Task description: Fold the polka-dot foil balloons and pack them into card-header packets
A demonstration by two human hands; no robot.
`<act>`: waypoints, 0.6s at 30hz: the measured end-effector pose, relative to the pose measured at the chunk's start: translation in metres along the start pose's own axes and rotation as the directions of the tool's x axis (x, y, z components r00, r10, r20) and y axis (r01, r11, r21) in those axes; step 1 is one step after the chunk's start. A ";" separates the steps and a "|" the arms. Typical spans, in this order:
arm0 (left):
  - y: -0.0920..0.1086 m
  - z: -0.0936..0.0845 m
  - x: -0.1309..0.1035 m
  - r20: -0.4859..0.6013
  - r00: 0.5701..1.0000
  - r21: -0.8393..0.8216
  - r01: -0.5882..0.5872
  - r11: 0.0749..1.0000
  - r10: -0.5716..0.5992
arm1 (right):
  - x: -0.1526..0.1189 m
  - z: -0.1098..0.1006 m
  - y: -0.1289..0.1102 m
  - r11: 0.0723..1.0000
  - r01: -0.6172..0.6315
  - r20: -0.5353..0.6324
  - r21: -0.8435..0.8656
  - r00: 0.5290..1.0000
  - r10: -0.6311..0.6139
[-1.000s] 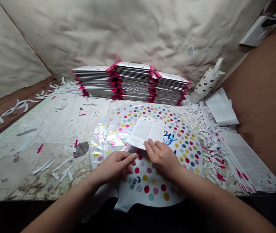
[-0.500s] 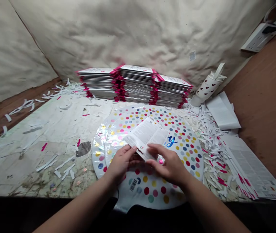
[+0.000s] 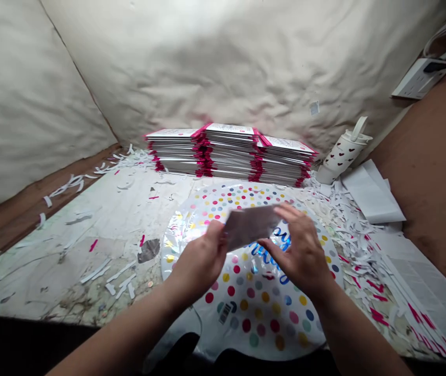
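My left hand [image 3: 203,256] is closed on the left end of a printed card [image 3: 250,225], thumb on top. The card's side facing me looks dark and shadowed, and motion blurs it. My right hand [image 3: 303,248] grips its right part, fingertips at the upper corner and thumb by the lower edge. Below both hands lies a flat, shiny foil balloon [image 3: 242,297] with coloured dots and blue lettering, partly covered by the card and hands. A barcode label [image 3: 225,313] shows near its front, and its clear tail hangs over the table's front edge.
Three stacks of pink-edged flat packs [image 3: 229,151] stand along the back. A white heart-patterned bottle [image 3: 342,156] leans at the back right. Paper scraps [image 3: 335,209] litter the right side, beside printed sheets [image 3: 422,282]. More strips [image 3: 123,277] lie left. A socket [image 3: 421,78] hangs on the right wall.
The card has been lifted and turned, so its white printed face no longer shows and more blue lettering is uncovered. My right hand has moved up and right along it. The view has shifted slightly.
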State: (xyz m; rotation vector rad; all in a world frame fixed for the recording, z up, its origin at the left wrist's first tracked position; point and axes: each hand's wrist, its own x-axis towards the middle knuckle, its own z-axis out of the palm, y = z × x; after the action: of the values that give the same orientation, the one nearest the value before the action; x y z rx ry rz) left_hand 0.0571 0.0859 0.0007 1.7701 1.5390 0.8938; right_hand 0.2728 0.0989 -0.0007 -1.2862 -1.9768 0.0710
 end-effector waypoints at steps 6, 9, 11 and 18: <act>0.026 -0.039 0.004 -0.239 0.916 -0.044 -0.342 0.939 0.323 | 0.025 -0.001 -0.008 0.734 -0.089 0.052 0.674 0.996 0.072; 0.008 -0.051 0.007 -0.068 0.934 0.010 -0.351 0.936 0.351 | 0.029 0.013 -0.006 0.583 -0.149 0.065 0.799 0.984 0.163; -0.009 -0.069 0.017 -0.164 0.901 0.208 -0.367 0.907 0.402 | 0.029 0.018 0.002 0.583 -0.201 0.132 0.787 0.978 0.159; -0.063 -0.182 0.149 -0.417 0.816 0.795 0.114 0.596 0.399 | -0.008 0.021 0.057 0.764 -0.458 0.303 0.455 0.886 0.350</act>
State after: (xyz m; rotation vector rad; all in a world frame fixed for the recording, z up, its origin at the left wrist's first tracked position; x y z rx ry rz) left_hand -0.1140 0.2455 0.0688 2.4264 2.5058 0.9273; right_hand 0.3047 0.1274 -0.0449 -1.3457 -1.6267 0.9227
